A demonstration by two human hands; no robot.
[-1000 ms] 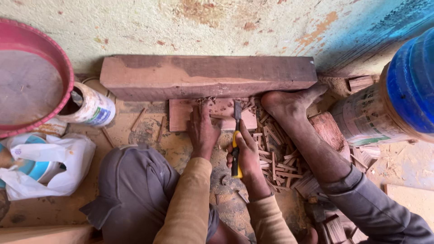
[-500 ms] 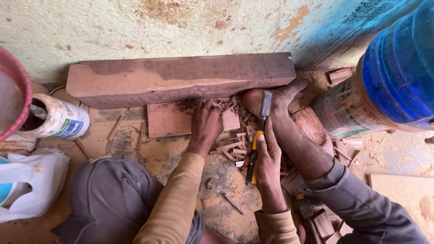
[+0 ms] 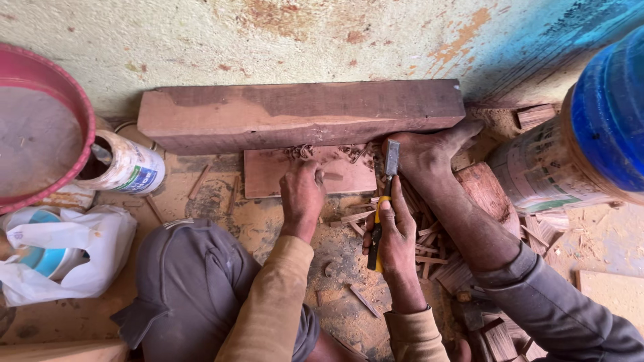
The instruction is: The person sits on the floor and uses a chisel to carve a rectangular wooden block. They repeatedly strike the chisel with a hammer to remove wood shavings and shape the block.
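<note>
Carving looks to be the step in hand, with wood shavings on the small board (image 3: 315,175); left hand (image 3: 302,196) rests closed on the board's lower edge, pinning it against the big wooden beam (image 3: 302,115) at twelve o'clock; right hand (image 3: 396,245) grips the yellow-handled chisel (image 3: 384,201), blade at the board's three o'clock edge beside the bare foot (image 3: 429,151); next cut likely needs the blade set onto the board face.

Yellow-black chisel handle (image 3: 377,234), reddish board (image 3: 308,171)
</note>
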